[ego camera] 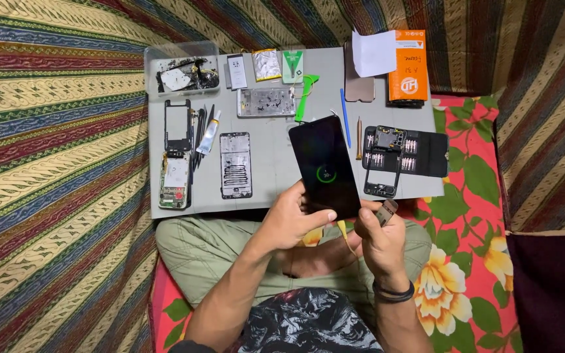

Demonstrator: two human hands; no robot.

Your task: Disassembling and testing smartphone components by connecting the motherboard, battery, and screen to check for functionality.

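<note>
A grey board (pixel 266 176) carries phone frames (pixel 235 165), tools and an orange box (pixel 408 65).

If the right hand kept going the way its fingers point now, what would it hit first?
Probably the black frame lying on the open screwdriver kit. The right hand, pinching a small connector, points up and away toward it; depth is unclear.

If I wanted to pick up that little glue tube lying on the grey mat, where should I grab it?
Probably pinch the glue tube across its wider silver body, coming from above. It lies flat and slanted, nozzle towards the top, with thin black tools close on its left, so sideways access looks tight.
</note>
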